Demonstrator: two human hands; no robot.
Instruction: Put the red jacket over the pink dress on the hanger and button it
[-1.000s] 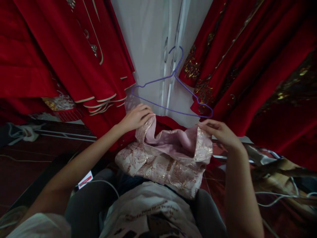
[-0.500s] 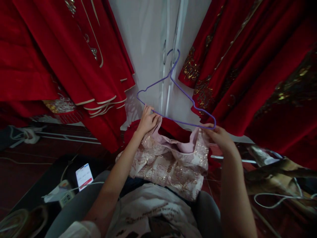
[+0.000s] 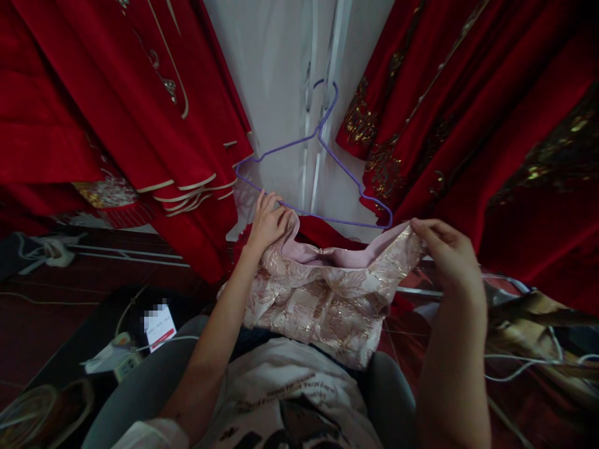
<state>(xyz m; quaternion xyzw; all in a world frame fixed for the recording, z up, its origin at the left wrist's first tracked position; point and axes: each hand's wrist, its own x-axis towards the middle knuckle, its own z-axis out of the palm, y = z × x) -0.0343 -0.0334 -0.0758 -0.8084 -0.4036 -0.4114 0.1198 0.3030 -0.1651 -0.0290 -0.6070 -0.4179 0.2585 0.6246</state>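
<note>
A pink brocade dress [image 3: 318,299] with gold thread lies across my lap, its pale pink lining showing at the neckline. My right hand [image 3: 452,255] pinches its right shoulder and pulls it out to the side. Above the neckline a purple clothes hanger [image 3: 299,138] stands tilted, hook upward. My left hand [image 3: 267,226] is closed around the hanger's bottom bar near its left end and is also at the dress's left shoulder; the fingertips partly hide the grip. The hanger's right end is free, apart from my right hand.
Red garments with gold trim [image 3: 178,125] hang at the left, and red sequinned ones [image 3: 421,131] at the right. Behind the hanger is a pale wall [image 3: 262,56] with metal poles. A phone [image 3: 160,327], a power strip [image 3: 126,362] and cables lie at lower left.
My right hand has come away from the hanger's right end and drawn the dress shoulder out to the right. The hanger and my left hand have shifted slightly left.
</note>
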